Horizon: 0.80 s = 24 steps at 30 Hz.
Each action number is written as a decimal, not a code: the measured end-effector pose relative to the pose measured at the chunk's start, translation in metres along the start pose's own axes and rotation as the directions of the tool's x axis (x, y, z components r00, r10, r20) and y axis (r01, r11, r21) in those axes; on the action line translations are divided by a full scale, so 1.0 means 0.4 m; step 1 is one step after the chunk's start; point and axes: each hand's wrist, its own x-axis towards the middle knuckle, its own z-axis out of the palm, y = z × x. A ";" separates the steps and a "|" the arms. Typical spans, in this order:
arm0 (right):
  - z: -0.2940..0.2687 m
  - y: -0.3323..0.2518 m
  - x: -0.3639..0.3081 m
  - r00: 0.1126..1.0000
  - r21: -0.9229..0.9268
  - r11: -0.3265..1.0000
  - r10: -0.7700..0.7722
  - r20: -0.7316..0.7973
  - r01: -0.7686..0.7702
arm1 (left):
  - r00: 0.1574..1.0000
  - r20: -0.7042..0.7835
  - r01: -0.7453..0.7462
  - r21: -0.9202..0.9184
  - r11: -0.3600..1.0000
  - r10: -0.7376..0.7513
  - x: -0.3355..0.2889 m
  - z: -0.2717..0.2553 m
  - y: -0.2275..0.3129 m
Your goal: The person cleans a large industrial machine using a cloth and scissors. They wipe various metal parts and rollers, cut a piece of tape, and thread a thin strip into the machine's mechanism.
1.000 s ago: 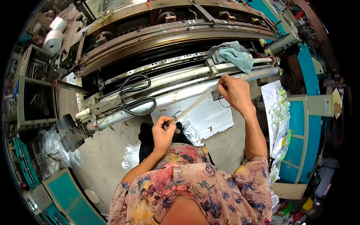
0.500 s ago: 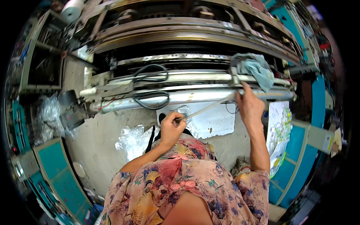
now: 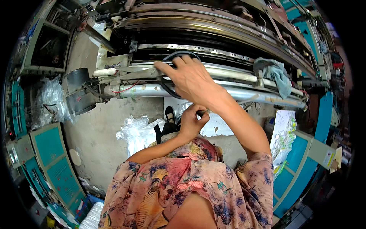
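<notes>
My right hand (image 3: 192,81) reaches across to the left over the rollers at the machine's front. Its fingers are spread over a black looped cable (image 3: 167,89); whether they touch it I cannot tell. Nearer my body, my left hand (image 3: 193,121) is closed in a pinch. A thin pale strip (image 3: 249,99) runs from behind my right forearm toward the right, and my left hand seems to hold its hidden end. Beneath my right hand lies a silvery roller (image 3: 143,90), with a paler bar (image 3: 232,74) just behind it.
A blue-grey cloth (image 3: 278,78) hangs over the bar at the right. A black cylindrical motor (image 3: 79,91) sits at the roller's left end. Clear plastic film (image 3: 139,133) lies on the floor near my foot. Teal cabinets (image 3: 57,164) stand on both sides.
My right hand has let go of the pale strip and swung left onto the black cable loops. My left hand has moved slightly right and up, still pinched. The view has shifted a little.
</notes>
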 end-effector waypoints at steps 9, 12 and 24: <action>-0.204 -0.015 -0.302 0.891 0.471 0.862 0.350 -0.287 -0.187 | 0.996 0.041 0.081 -0.118 0.990 -0.076 0.006 -0.014 0.008; -0.193 -0.038 -0.552 0.806 0.630 0.614 0.592 0.031 -0.475 | 0.991 0.012 0.135 0.001 0.991 -0.135 0.003 -0.011 0.014; 0.120 -0.121 -0.774 0.648 0.568 0.378 0.645 0.406 -0.731 | 0.985 -0.001 0.174 -0.010 0.985 -0.174 -0.018 -0.005 0.019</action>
